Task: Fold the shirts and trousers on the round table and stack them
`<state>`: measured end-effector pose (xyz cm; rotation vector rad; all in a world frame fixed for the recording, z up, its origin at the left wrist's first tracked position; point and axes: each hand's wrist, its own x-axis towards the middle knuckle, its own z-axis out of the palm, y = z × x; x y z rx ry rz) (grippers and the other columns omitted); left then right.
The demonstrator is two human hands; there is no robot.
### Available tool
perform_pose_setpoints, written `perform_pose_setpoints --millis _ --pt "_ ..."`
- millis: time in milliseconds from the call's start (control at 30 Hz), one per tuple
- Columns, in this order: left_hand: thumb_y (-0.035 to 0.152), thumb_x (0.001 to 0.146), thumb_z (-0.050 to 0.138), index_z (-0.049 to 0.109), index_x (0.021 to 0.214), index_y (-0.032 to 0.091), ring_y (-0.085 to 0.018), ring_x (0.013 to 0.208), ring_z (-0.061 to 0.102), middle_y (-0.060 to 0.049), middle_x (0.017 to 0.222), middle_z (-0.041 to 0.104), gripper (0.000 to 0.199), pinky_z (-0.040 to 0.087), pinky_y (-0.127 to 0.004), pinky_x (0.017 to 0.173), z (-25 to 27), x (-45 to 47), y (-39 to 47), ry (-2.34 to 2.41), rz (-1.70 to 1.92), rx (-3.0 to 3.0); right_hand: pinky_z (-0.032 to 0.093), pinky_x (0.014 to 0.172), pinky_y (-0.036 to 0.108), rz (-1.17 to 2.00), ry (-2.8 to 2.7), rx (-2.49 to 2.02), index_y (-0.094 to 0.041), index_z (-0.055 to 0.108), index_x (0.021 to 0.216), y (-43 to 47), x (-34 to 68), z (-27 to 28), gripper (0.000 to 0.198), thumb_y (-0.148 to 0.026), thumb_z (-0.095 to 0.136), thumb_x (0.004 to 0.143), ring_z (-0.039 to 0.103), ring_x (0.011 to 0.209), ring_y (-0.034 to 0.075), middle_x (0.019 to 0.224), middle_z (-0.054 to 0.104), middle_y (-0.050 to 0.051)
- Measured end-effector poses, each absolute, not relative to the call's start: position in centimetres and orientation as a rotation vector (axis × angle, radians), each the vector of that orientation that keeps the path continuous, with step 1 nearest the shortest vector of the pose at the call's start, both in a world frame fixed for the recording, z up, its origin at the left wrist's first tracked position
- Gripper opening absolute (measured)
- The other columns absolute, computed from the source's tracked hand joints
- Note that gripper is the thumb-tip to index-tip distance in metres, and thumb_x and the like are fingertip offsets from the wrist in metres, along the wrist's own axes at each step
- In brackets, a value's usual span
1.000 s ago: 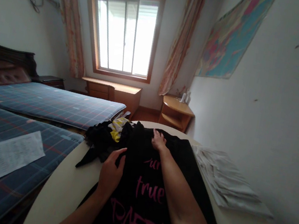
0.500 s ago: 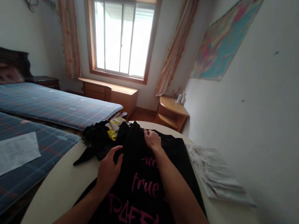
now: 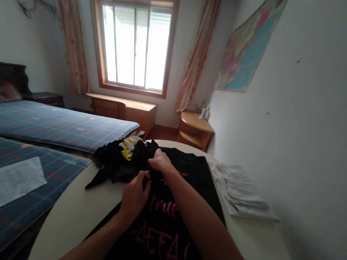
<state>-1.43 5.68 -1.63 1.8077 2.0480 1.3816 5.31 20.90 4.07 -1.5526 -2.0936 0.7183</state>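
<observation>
A black T-shirt (image 3: 194, 181) with pink lettering lies spread on a round white table (image 3: 80, 216). My left hand (image 3: 135, 195) rests on the shirt's left edge, its fingers curled onto the cloth. My right hand (image 3: 159, 161) is closed on the shirt's far left part, close above the left hand. Whether the left hand pinches the cloth or only presses on it is unclear. Just left of both hands lies a heap of dark clothes (image 3: 116, 160) with a yellow and white piece in it.
A stack of folded white cloth (image 3: 241, 192) lies on the table's right side by the wall. Two beds with blue plaid covers (image 3: 47, 116) stand to the left, one bearing a sheet of paper (image 3: 3, 185). A wooden corner shelf (image 3: 195, 129) and a desk (image 3: 124, 107) stand under the window.
My right hand has drawn back from the shirt's far edge toward the left, closing on the cloth near my left hand. The view has shifted a little to the right.
</observation>
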Motion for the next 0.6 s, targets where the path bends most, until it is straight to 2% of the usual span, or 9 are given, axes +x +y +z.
perform_pose_setpoints --millis 100,233,367,467,600 --pt "0.013 0.086 0.052 0.054 0.092 0.025 -0.024 0.096 0.070 -0.005 0.110 0.072 0.013 0.052 -0.036 0.083 -0.4 -0.9 5.7 1.899 1.396 1.794 0.052 0.088 0.036 0.738 -2.015 -1.502 -0.014 0.061 0.123 21.3 6.9 3.8 0.051 -0.021 0.065 0.072 0.066 0.109 0.031 0.115 0.071 0.016" --pt "0.005 0.079 0.053 0.057 0.091 0.023 -0.023 0.108 0.067 -0.007 0.126 0.067 0.021 0.050 -0.038 0.096 1.7 0.5 6.1 1.592 1.354 1.743 0.053 0.088 0.030 0.777 -1.868 -1.433 -0.015 0.048 0.138 22.6 10.1 3.7 0.058 -0.017 0.053 0.080 0.068 0.105 0.022 0.118 0.070 0.010" --pt "0.009 0.077 0.059 0.058 0.104 0.022 -0.020 0.103 0.067 -0.008 0.139 0.057 0.030 0.052 -0.035 0.092 2.5 2.6 5.3 1.318 1.170 1.755 0.055 0.086 0.029 0.811 -1.752 -1.437 -0.015 0.042 0.144 24.1 14.3 2.5 0.064 -0.011 0.046 0.080 0.069 0.099 0.019 0.117 0.070 0.010" --pt "0.014 0.077 0.061 0.056 0.118 0.022 -0.022 0.099 0.066 -0.007 0.128 0.063 0.042 0.052 -0.036 0.091 1.5 4.0 3.4 1.354 0.926 1.860 0.054 0.089 0.030 0.842 -1.713 -1.472 -0.014 0.052 0.138 24.5 17.3 0.5 0.063 -0.006 0.051 0.076 0.069 0.100 0.021 0.115 0.071 0.010" --pt "0.016 0.076 0.061 0.055 0.125 0.021 -0.026 0.117 0.060 -0.007 0.127 0.064 0.051 0.045 -0.039 0.104 0.0 5.0 1.1 1.409 0.662 2.009 0.054 0.091 0.034 0.878 -1.732 -1.485 -0.011 0.067 0.120 23.9 19.6 -2.3 0.047 -0.009 0.062 0.074 0.070 0.097 0.024 0.106 0.074 0.012"
